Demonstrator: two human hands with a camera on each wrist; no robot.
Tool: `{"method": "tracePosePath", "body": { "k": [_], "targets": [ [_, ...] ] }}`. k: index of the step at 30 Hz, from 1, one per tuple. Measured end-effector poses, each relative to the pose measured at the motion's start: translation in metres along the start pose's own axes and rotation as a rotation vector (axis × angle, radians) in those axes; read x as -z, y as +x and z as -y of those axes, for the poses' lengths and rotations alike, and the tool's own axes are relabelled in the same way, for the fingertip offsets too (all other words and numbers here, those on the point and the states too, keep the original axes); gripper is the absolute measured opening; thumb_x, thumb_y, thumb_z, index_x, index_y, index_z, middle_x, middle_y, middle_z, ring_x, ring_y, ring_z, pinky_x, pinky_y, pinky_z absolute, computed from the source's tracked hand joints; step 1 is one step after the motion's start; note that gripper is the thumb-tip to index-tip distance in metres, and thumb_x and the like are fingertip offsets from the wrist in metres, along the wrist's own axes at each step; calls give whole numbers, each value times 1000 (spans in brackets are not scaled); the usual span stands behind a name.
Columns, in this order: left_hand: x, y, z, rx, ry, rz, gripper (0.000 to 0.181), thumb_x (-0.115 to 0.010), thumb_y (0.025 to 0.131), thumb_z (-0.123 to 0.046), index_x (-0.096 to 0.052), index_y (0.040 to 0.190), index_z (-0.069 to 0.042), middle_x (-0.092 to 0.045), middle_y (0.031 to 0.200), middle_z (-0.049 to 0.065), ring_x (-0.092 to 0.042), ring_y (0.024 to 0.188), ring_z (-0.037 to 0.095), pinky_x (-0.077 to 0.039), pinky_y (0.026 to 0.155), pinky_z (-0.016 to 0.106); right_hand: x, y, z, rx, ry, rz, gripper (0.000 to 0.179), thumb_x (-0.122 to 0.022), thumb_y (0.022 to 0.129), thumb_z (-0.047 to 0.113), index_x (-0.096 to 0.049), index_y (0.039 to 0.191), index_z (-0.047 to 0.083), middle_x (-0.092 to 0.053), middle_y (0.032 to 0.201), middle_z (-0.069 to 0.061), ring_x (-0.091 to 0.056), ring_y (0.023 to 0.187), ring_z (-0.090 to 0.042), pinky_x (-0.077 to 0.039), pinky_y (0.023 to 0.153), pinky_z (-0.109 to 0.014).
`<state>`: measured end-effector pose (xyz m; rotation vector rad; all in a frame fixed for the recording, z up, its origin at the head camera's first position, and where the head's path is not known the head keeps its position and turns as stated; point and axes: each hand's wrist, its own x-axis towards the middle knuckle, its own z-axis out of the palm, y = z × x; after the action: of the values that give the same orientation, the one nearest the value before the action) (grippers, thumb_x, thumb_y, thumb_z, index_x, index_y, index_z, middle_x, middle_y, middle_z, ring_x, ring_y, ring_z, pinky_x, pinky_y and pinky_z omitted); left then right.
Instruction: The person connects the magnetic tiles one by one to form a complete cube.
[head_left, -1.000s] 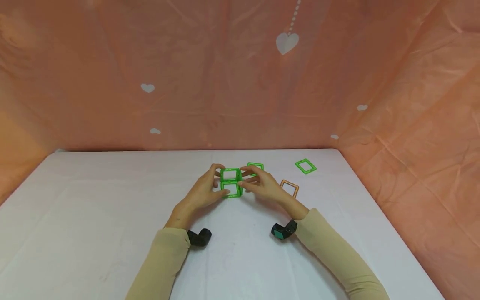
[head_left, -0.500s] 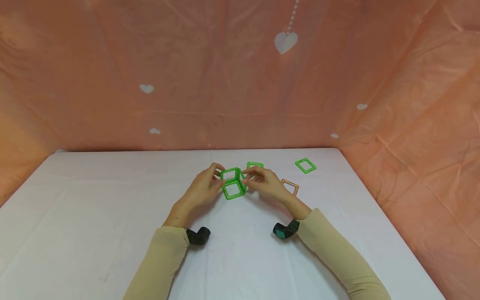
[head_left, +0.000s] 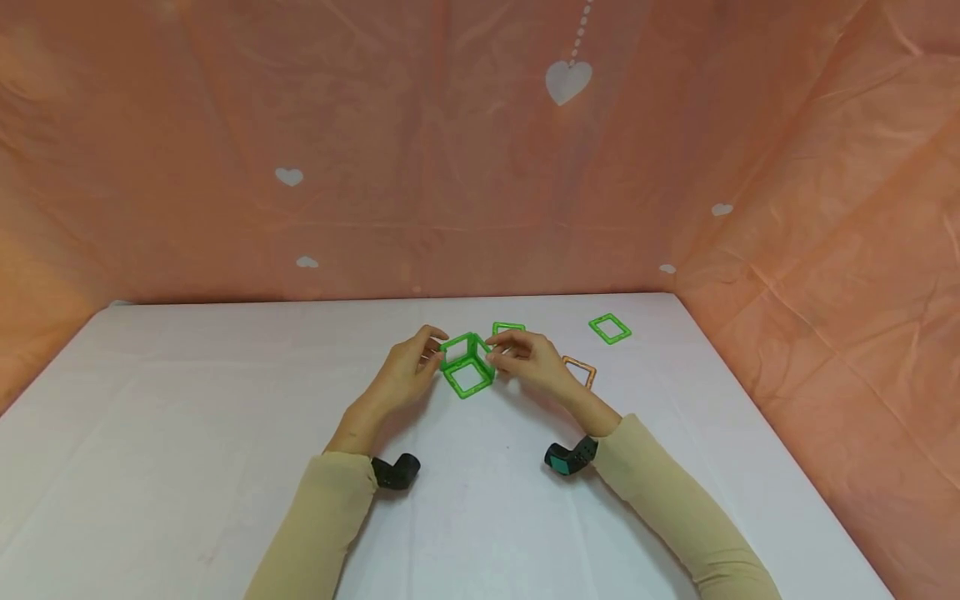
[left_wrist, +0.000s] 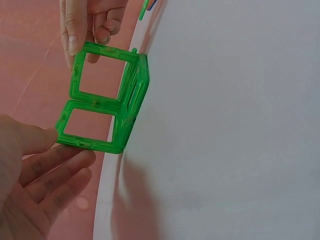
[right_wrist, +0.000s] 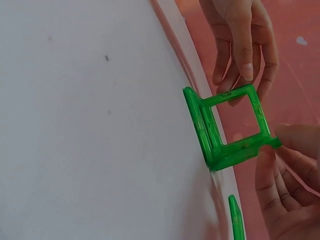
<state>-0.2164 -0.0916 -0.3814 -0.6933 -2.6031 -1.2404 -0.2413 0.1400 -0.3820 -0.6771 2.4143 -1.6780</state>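
Three green square magnetic tiles (head_left: 478, 389) are joined edge to edge, one lying flat at the front and two standing up behind it at a corner. My left hand (head_left: 405, 371) pinches the left upright tile by its outer edge. On the opposite side, my right hand (head_left: 528, 362) pinches the outer edge of the right upright tile. In the left wrist view, the thumb and fingers of the left hand (left_wrist: 42, 175) meet at the tile's edge (left_wrist: 92, 145). The right wrist view has the right hand (right_wrist: 292, 185) with thumb and finger on a tile corner (right_wrist: 274, 142).
Behind my right hand a loose green square tile (head_left: 509, 325) is partly hidden. Farther right lies another green tile (head_left: 621, 338). An orange square tile (head_left: 581, 363) sits beside the right wrist, partly covered. The white table (head_left: 187, 433) meets an orange cloth backdrop (head_left: 420, 167).
The joined tiles have turned counterclockwise, so a corner now points toward me. My left thumb has moved from the near tile to the left upright one.
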Motion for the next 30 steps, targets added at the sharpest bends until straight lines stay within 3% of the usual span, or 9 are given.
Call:
{"method": "tracePosePath", "body": {
  "k": [7,19,26,30],
  "targets": [
    [0,-1,0,4,6,4,25,-52,96,0,-52,121,3,-66,98,22,-66,91,35,-54,82,45,-1,2,2,-23,19,-28,29,-65,90,5,-63,116,-7,-67,96,-25,-65,74,-20,-54,66,-27],
    [0,-2,1,11,-3,4,28,-50,97,-1,-50,125,2,-66,91,17,-66,88,32,-54,80,44,-3,4,2,-10,20,-51,28,-63,91,7,-63,115,-6,-66,101,-26,-67,81,-30,-56,70,-31],
    [2,-3,1,54,-38,40,33,-48,97,-4,-48,130,2,-65,94,17,-66,91,31,-53,82,44,-3,5,0,23,4,-52,25,-61,92,5,-63,114,-7,-66,101,-29,-66,82,-31,-54,70,-26],
    [3,-4,2,60,-56,64,36,-48,97,-5,-46,133,2,-66,96,17,-66,90,29,-53,82,43,-4,5,0,33,2,-61,25,-60,93,7,-63,113,-7,-66,103,-29,-66,87,-34,-55,73,-29]
  ]
}}
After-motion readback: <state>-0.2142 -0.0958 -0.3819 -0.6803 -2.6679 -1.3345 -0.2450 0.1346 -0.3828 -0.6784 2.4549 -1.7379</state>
